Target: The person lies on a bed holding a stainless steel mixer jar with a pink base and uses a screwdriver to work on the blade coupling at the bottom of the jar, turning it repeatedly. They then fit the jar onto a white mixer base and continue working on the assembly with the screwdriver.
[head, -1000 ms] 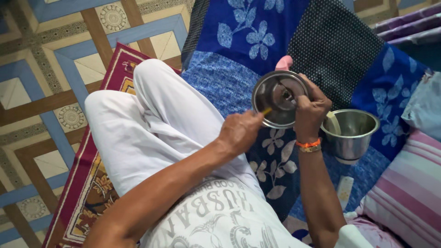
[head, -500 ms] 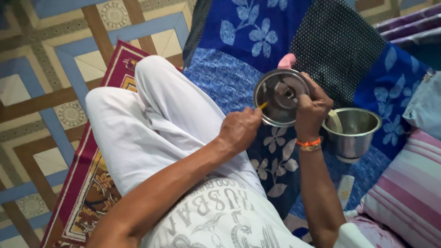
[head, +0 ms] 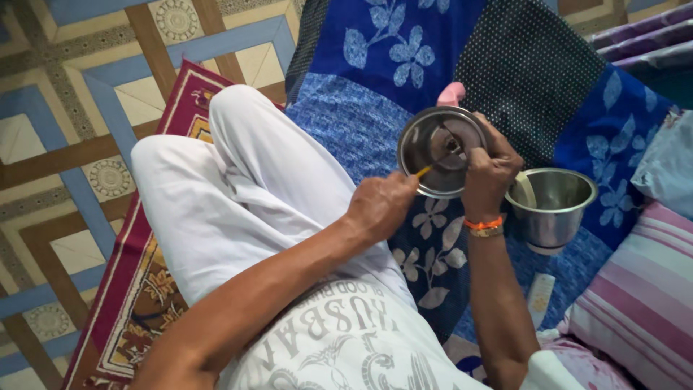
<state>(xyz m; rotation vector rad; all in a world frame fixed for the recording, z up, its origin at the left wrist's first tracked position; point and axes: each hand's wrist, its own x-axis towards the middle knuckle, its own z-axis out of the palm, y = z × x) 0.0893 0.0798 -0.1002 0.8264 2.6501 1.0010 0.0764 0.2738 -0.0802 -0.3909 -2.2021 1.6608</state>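
**Desk:** What fills the frame, biggest first?

**Photographer:** A patterned tile floor (head: pixel 65 144) in blue, brown and cream, far to the left of both hands. A quilted patchwork blanket (head: pixel 361 108) in blues with pale flower prints lies under and beyond the hands, soft and creased. A maroon woven rug (head: pixel 137 289) runs beneath the seated person's white trousers (head: pixel 238 195).

**Desk:** And the hands?

**Photographer:** The right hand (head: pixel 492 172) is closed over the rim of a round steel jar (head: pixel 442 150), tilted so its shiny inside faces the camera. The left hand (head: pixel 381 206) is shut around a thin yellow stick (head: pixel 424 171), whose tip reaches the jar's near rim. An orange band sits on the right wrist.

**Desk:** What's beside them?

**Photographer:** A smooth steel bowl (head: pixel 552 206) stands upright just to the right of the right hand, on the blanket. A striped pink cushion (head: pixel 635 303) lies further right, cut off by the frame.

**Desk:** Anything unclear?

**Photographer:** A small pink object (head: pixel 452 92) shows just beyond the jar, mostly hidden behind it. The dark fitting at the jar's bottom is hard to read. A pale flat item (head: pixel 540 297) below the bowl is too small to identify.

**Desk:** Room to move?

**Photographer:** Open blanket lies beyond the jar; the bowl crowds the right hand's far side.
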